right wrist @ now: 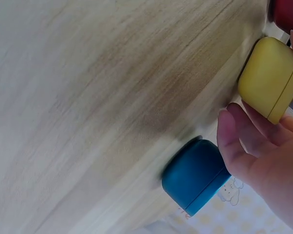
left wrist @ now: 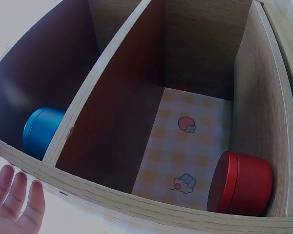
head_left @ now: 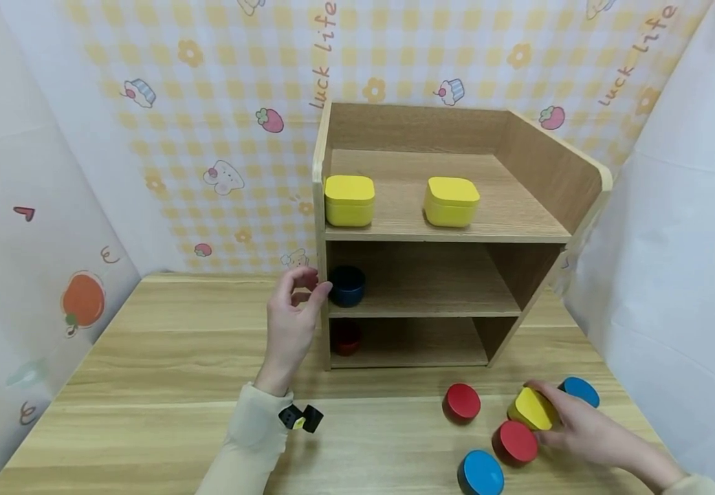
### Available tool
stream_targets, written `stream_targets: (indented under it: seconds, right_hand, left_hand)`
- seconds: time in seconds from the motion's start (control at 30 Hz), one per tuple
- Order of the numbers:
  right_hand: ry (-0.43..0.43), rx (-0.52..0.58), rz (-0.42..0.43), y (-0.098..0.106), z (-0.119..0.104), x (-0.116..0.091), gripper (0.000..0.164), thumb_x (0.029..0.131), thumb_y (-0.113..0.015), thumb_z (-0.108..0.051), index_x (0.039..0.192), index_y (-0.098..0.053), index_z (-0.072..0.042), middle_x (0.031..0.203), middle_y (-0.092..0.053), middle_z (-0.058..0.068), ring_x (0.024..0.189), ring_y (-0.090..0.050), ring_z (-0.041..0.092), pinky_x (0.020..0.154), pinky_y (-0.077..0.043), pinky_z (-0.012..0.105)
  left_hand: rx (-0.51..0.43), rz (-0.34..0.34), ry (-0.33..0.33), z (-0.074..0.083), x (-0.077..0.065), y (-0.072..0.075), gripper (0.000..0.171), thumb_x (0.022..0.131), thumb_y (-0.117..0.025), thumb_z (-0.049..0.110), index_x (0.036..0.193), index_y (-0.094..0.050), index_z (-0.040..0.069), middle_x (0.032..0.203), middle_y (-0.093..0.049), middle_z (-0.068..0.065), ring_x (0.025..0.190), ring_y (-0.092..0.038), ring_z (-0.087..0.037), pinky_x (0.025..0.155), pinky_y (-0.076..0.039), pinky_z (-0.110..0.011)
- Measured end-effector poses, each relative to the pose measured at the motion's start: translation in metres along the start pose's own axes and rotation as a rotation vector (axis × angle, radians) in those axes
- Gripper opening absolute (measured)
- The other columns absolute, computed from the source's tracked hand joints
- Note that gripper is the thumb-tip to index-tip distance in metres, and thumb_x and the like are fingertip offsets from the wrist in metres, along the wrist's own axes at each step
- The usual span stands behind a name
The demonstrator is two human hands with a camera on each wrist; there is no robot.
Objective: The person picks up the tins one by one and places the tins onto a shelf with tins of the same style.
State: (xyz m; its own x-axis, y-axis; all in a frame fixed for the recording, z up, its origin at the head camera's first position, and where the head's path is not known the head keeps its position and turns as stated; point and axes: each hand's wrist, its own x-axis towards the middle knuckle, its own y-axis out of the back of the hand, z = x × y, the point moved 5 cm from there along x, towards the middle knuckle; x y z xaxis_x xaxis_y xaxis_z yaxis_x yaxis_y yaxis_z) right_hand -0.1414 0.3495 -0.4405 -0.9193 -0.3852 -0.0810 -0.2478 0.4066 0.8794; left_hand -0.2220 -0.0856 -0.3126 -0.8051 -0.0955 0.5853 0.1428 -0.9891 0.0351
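Note:
My left hand (head_left: pixel 291 320) is beside the left side panel of the wooden shelf unit (head_left: pixel 422 236), its thumb at the front edge and nothing held. A round blue tin (head_left: pixel 348 286) stands on the middle shelf close to that thumb. Below it, a red tin (head_left: pixel 346 338) stands in the dim bottom compartment. At the right, my right hand (head_left: pixel 586 423) grips a yellow tin (head_left: pixel 532 410) on the table, with thumb and fingers on opposite sides. A red tin (head_left: pixel 515 442) sits right by the thumb, and a blue tin (right wrist: pixel 196 174) lies just beyond the fingers.
Two yellow tins, one at the left (head_left: pixel 349 201) and one near the middle (head_left: pixel 451 202), stand on the top shelf. Another red tin (head_left: pixel 461 403) and a blue tin (head_left: pixel 480 472) are on the table (head_left: pixel 166 385) before the unit. A patterned cloth (head_left: pixel 221 124) hangs behind.

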Motion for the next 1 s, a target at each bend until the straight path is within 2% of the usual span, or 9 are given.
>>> stream_targets:
  seconds: [0.4,0.7,0.87,1.0]
  right_hand:
    - [-0.029,-0.047,-0.016,-0.001,-0.002,0.001,0.076,0.077,-0.083,-0.031,0.133,-0.047,0.005,0.123,-0.059,0.013,0.097,-0.055,0.017,0.081,-0.052,0.027]
    - [-0.018,-0.040,0.006,0.004,-0.008,-0.002,0.077,0.077,-0.082,-0.033,0.133,-0.045,0.006,0.117,-0.060,0.009,0.093,-0.054,0.011,0.076,-0.051,0.025]
    - [0.025,-0.057,0.067,0.013,-0.015,-0.003,0.075,0.078,-0.082,-0.037,0.131,-0.047,0.003,0.108,-0.060,0.000,0.088,-0.053,0.006,0.071,-0.051,0.025]
    - [0.059,-0.040,0.111,0.023,-0.022,-0.005,0.072,0.078,-0.083,-0.034,0.129,-0.046,0.001,0.097,-0.056,-0.005,0.082,-0.050,0.003,0.066,-0.050,0.026]
  left_hand:
    - [-0.005,0.006,0.006,-0.002,-0.001,0.001,0.024,0.092,-0.067,0.002,0.113,-0.057,-0.007,0.101,-0.057,-0.017,0.095,-0.053,-0.020,0.079,-0.046,-0.030]
    - [-0.013,0.000,0.003,-0.001,0.000,-0.001,0.024,0.092,-0.067,0.002,0.112,-0.057,-0.006,0.101,-0.057,-0.018,0.095,-0.053,-0.020,0.079,-0.046,-0.032]
    - [-0.023,0.000,0.016,-0.001,0.000,-0.001,0.024,0.092,-0.067,0.003,0.112,-0.057,-0.006,0.100,-0.057,-0.017,0.094,-0.052,-0.019,0.079,-0.046,-0.031]
    - [-0.036,0.008,0.036,-0.003,0.000,-0.001,0.023,0.092,-0.067,0.003,0.111,-0.057,-0.006,0.100,-0.057,-0.016,0.093,-0.052,-0.018,0.078,-0.045,-0.028]
